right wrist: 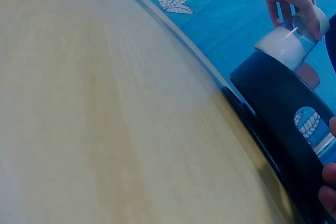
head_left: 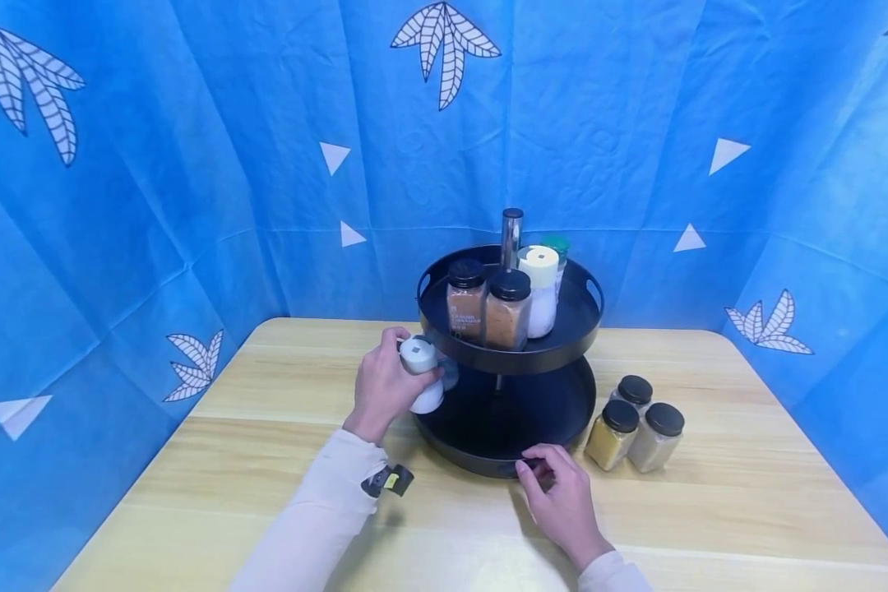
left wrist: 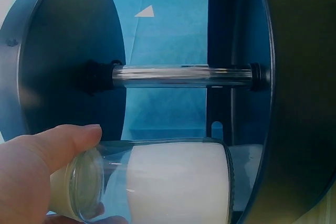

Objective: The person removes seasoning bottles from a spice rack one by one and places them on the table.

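Observation:
My left hand (head_left: 388, 382) holds a glass jar with a pale lid and white contents (head_left: 427, 399) at the left side of the lower tier of a black two-tier rotating tray (head_left: 481, 464). Thumb and fingers wrap the jar's lid end in the left wrist view, where its base (left wrist: 228, 182) lies over the lower tier's rim. Something pale behind it is mostly hidden. At the front of the lower tier, my right hand (head_left: 562, 501) pinches the rim beside a handle slot. Its fingertips (right wrist: 329, 174) just show at the edge of the right wrist view.
The upper tier (head_left: 577, 329) carries two black-lidded jars of brown spice (head_left: 466, 308), a pale-lidded white jar (head_left: 542, 304) and a green-lidded container (head_left: 558, 247). Three black-lidded jars (head_left: 654, 444) stand on the wooden table (head_left: 747, 493) to the right. Blue cloth (head_left: 599, 123) hangs around the table.

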The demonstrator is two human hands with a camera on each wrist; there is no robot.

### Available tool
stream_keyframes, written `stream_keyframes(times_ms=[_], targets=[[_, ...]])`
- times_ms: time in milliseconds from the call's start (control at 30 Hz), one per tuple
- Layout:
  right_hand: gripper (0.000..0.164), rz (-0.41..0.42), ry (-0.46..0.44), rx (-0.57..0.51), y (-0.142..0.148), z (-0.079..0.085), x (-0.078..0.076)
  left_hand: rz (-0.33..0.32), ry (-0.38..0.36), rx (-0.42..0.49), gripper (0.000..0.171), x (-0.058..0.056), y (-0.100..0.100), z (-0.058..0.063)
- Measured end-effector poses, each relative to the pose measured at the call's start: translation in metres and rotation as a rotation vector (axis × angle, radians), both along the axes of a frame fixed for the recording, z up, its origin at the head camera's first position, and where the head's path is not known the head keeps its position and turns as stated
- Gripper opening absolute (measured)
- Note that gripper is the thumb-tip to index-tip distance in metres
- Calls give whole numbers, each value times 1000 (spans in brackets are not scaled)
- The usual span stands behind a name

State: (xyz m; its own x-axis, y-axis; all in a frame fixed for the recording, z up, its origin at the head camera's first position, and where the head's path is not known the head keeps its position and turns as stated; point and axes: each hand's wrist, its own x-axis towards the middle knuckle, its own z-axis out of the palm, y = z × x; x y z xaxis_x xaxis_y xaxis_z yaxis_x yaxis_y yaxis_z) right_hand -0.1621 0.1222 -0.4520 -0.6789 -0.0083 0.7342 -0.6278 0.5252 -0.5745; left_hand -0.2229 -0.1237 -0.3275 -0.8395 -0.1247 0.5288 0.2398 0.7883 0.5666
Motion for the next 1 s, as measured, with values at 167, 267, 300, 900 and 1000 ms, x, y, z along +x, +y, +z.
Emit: stream_keyframes(times_ms=[167,267,300,900,1000], targets=[[23,3,-4,-1,0,0,0,7,0,-2,63,0,-2,0],[23,3,-8,0,0,-1,0,8,3,-2,64,1,-4,-1],[23,3,-7,0,-1,0,0,10,3,-3,64,1,-5,-1],[22,1,-27,1,0,0,0,52,-13,0,64,2,-15,-1],[22,0,-27,0,0,0,0,56,-13,-2,65,2,-17,0]])
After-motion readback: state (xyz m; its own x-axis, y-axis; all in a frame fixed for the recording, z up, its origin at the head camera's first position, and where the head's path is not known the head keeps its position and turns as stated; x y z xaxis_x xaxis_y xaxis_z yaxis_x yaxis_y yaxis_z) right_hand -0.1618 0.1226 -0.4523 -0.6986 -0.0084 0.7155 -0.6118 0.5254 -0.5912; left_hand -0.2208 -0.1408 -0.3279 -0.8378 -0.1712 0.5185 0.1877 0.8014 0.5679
